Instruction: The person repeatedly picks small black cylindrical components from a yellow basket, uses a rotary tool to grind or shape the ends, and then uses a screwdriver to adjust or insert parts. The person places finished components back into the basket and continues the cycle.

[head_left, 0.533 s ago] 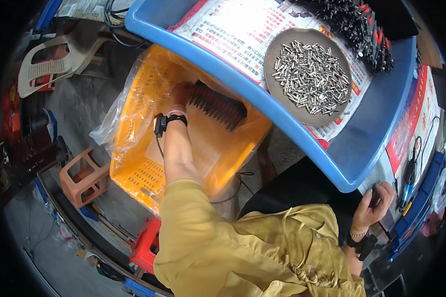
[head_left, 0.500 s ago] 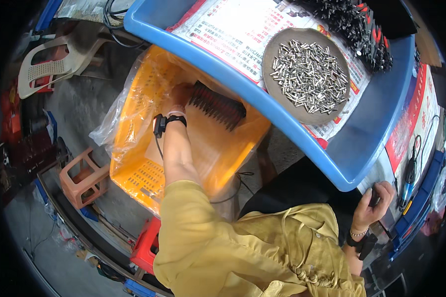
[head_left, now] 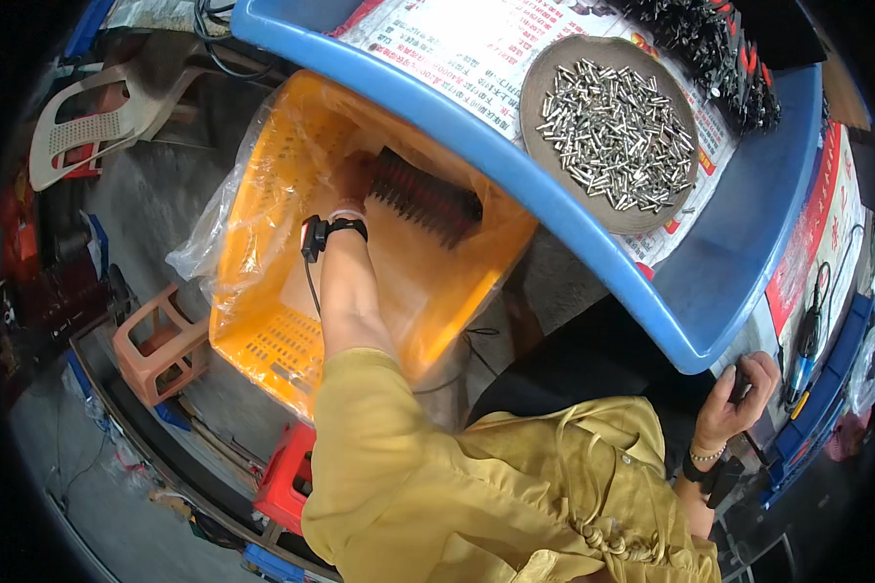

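Observation:
My left hand (head_left: pixel 354 175) reaches down into a yellow plastic crate (head_left: pixel 243 255) lined with clear plastic. It touches, or nearly touches, the left end of a tight row of black pieces with some dark red (head_left: pixel 426 194). Their thin tips line up like a comb; shadow hides my fingertips. On the right, my right hand (head_left: pixel 741 400) rests at the edge of the worktop beside the blue tray's corner. Its fingers are curled with the thumb opposite, and something dark shows between them, too small to name.
A blue tray (head_left: pixel 593 255) stands above the crate. In it, a round brown dish (head_left: pixel 537 109) of small metal pins (head_left: pixel 617 136) lies on printed paper beside heaped black-and-red pieces (head_left: pixel 719 58). A blue-handled tool (head_left: pixel 803 355) lies far right. Stools (head_left: pixel 160 345) stand left.
The view has shifted slightly, so tray and crate sit a little differently. My left hand stays in the crate by the row, and my right hand keeps its curl at the worktop edge.

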`<control>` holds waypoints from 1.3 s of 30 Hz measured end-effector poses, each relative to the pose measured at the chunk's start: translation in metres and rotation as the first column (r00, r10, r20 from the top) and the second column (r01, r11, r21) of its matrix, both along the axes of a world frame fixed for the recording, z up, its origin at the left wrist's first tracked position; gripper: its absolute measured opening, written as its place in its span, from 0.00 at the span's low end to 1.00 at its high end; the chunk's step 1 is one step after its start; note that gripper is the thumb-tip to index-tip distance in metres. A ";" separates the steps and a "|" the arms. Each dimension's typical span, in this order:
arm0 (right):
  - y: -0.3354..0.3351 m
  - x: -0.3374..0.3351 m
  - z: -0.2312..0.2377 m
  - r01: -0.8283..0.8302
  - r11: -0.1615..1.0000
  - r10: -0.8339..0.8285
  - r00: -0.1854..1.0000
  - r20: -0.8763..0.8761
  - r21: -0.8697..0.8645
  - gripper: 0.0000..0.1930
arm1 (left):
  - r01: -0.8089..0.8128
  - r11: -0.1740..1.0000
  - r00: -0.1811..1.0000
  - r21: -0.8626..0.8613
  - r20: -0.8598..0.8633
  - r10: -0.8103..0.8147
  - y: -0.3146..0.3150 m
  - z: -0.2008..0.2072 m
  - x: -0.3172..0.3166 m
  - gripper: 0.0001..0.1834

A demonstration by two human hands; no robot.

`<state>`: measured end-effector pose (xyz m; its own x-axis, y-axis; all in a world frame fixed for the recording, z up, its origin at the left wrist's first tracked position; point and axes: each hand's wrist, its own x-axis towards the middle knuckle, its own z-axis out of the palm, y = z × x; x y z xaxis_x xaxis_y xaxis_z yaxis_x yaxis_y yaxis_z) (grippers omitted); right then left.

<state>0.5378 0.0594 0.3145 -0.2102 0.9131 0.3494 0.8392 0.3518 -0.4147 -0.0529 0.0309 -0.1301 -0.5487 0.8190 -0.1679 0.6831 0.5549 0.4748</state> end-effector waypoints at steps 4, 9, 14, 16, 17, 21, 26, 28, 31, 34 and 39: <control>0.001 -0.002 0.002 -0.012 1.000 0.012 1.000 0.023 0.003 0.09 | 0.013 1.000 1.000 -0.006 -0.008 -0.013 0.001 0.001 0.000 0.12; 0.002 -0.003 0.003 -0.016 1.000 0.016 1.000 0.011 0.000 0.10 | 0.151 0.988 0.938 -0.027 -0.313 -0.151 0.008 0.006 -0.008 0.13; 0.003 -0.004 0.005 -0.016 1.000 0.016 1.000 0.020 0.007 0.10 | 0.381 0.873 0.781 -0.305 -0.399 -0.481 -0.026 0.020 -0.034 0.14; 0.004 -0.005 0.005 -0.033 0.999 0.032 0.999 0.032 0.031 0.10 | 0.215 0.967 0.976 -0.139 0.009 -0.215 -0.049 0.024 -0.038 0.12; 0.005 -0.005 0.005 -0.036 0.998 0.035 0.999 0.027 0.044 0.10 | 0.095 0.991 0.970 -0.089 0.232 -0.072 -0.059 0.028 -0.037 0.12; 0.005 -0.007 0.006 -0.047 0.997 0.046 0.999 0.024 0.066 0.10 | -0.187 0.955 0.673 -0.231 0.679 0.295 -0.082 0.061 -0.020 0.09; 0.007 -0.007 0.009 -0.052 0.995 0.053 0.999 -0.003 0.087 0.09 | -0.241 0.930 0.680 -0.278 0.635 0.366 -0.086 0.141 0.045 0.13; 0.008 -0.007 0.010 -0.064 0.993 0.064 0.998 -0.005 0.102 0.09 | -0.178 0.946 0.703 -0.271 0.638 0.315 -0.082 0.177 0.063 0.15; 0.007 -0.006 0.012 -0.074 0.991 0.078 0.997 -0.026 0.113 0.08 | -0.060 0.976 0.784 -0.209 0.595 0.176 -0.087 0.237 0.087 0.16; 0.006 -0.004 0.015 -0.049 0.996 0.056 0.995 -0.088 0.077 0.07 | -0.005 0.998 0.797 -0.064 0.602 0.042 -0.095 0.317 0.122 0.15; 0.005 0.007 0.027 -0.135 0.990 0.119 0.958 -0.260 -0.042 0.07 | 0.096 0.977 0.645 0.189 0.736 -0.206 -0.085 0.488 0.225 0.09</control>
<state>0.5450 0.0639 0.3417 -0.2363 0.9052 0.3532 0.6524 0.4171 -0.6328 0.1717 -0.0544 0.3580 -0.1479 0.9220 -0.3579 0.1333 0.3771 0.9165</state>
